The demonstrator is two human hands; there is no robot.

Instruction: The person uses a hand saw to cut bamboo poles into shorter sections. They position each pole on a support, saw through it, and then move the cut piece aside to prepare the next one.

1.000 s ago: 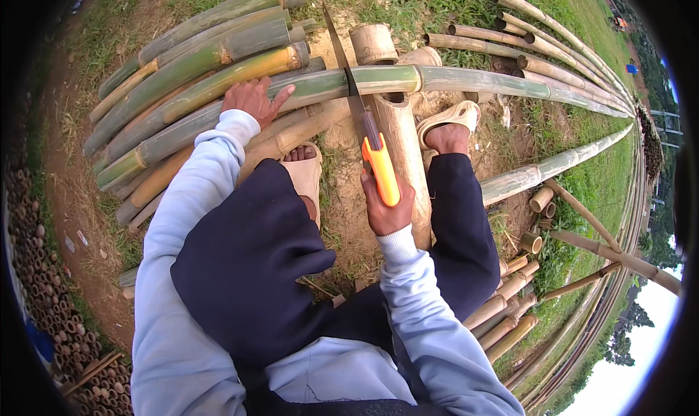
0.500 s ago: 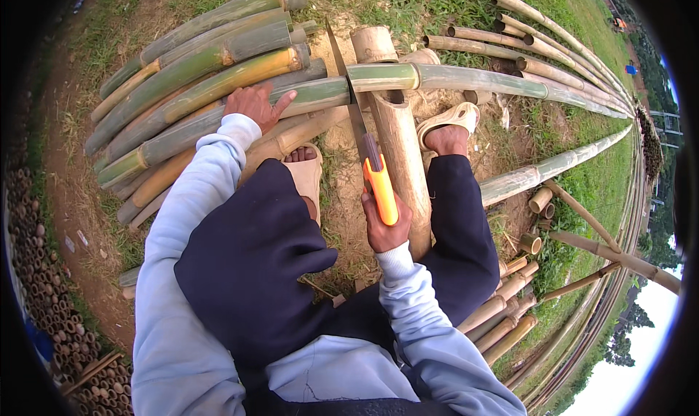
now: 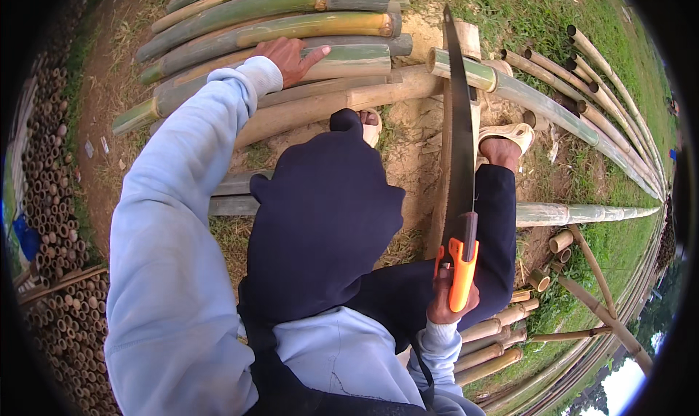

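My right hand (image 3: 449, 299) is closed round the orange grip of a handsaw (image 3: 459, 146). Its long dark blade points away from me and passes over the cut end of a long green bamboo pole (image 3: 524, 92). My left hand (image 3: 290, 60) lies over a shorter green bamboo piece (image 3: 357, 59), its fingers curled over the far side and its thumb stretched along the top. A gap separates this piece's right end from the long pole. Under the pole's end, a thick pale bamboo log (image 3: 477, 121) is partly hidden by the blade.
More cut bamboo lengths (image 3: 277, 30) lie side by side at the far left. Long poles (image 3: 590, 88) spread out at the right, above another pole (image 3: 568, 213). Short stubs (image 3: 539, 279) sit near my right leg. A stack of bamboo ends (image 3: 65, 328) stands at the left.
The saw blade has come out of the bamboo, and the saw is drawn back toward me. The pole is now in two, with a gap between the parts. My left hand stays on the left piece.
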